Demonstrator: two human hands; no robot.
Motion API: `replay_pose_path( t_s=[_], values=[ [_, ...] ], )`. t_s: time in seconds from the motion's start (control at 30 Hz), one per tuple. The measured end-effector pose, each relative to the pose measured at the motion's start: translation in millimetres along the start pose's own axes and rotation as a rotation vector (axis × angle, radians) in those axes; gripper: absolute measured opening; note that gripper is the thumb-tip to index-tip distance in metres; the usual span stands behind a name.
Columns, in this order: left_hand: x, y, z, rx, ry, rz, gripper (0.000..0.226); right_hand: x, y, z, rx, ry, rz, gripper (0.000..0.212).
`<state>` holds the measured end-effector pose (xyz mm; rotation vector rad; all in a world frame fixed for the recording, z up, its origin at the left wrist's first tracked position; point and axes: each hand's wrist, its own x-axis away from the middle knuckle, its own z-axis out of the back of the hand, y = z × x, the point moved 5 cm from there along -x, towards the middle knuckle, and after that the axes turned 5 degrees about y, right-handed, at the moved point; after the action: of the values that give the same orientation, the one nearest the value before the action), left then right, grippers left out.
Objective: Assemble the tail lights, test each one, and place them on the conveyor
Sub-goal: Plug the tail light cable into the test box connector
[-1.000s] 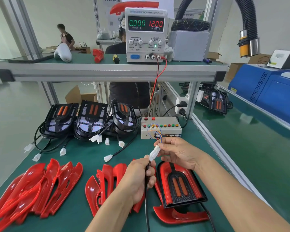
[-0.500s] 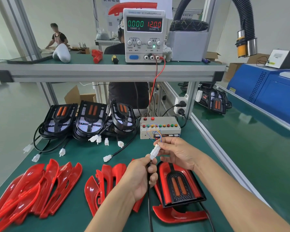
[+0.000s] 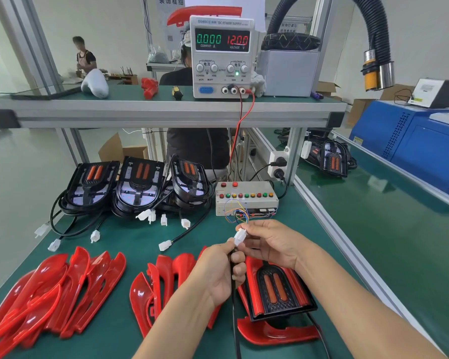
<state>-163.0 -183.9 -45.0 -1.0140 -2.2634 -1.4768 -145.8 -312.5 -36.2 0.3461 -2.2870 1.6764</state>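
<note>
the left hand (image 3: 215,270) grips a black cable (image 3: 234,320) just below its small white plastic connector (image 3: 239,237). the right hand (image 3: 270,242) pinches that connector's upper end. the red-and-black tail light (image 3: 275,288) lies beneath both hands on the green worktop (image 3: 130,239), near the grey button-fronted test box (image 3: 246,198).

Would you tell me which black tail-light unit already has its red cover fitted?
The tail light lying below the right hand; red surrounds its black centre, while the three units at the back remain bare black.
</note>
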Motion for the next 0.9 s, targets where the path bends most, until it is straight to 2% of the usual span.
replay_pose_path(
  t_s=[0.17,0.4,0.53,0.63,0.7,0.8,0.83,0.9],
  values=[
    [-4,5,-7,0.016,0.01,-0.032,0.036,4,-6,-1,-0.073,0.013,-0.052,0.011],
    [-6,0,-9,0.054,-0.02,-0.02,0.034,7,-11,-1,0.029,0.051,-0.062,0.013],
    [-8,3,-9,0.151,-0.054,-0.021,0.037,10,-4,-10,-0.035,0.132,0.016,0.02],
    [-8,8,-10,0.147,-0.065,-0.037,0.037,20,6,-22,0.041,0.104,0.099,0.028],
    [-8,7,-12,0.015,-0.051,-0.071,0.04,25,11,-19,0.15,0.18,0.177,0.025],
    [-6,8,-12,-0.363,0.012,-0.19,0.051,31,8,-5,0.215,0.316,0.25,0.023],
    [-7,16,-8,-0.544,0.074,-0.289,0.051,34,6,-1,0.201,0.331,0.253,0.022],
    [-10,43,2,-0.963,0.31,-0.589,0.046,41,2,12,0.15,0.325,0.239,0.017]
  ],
)
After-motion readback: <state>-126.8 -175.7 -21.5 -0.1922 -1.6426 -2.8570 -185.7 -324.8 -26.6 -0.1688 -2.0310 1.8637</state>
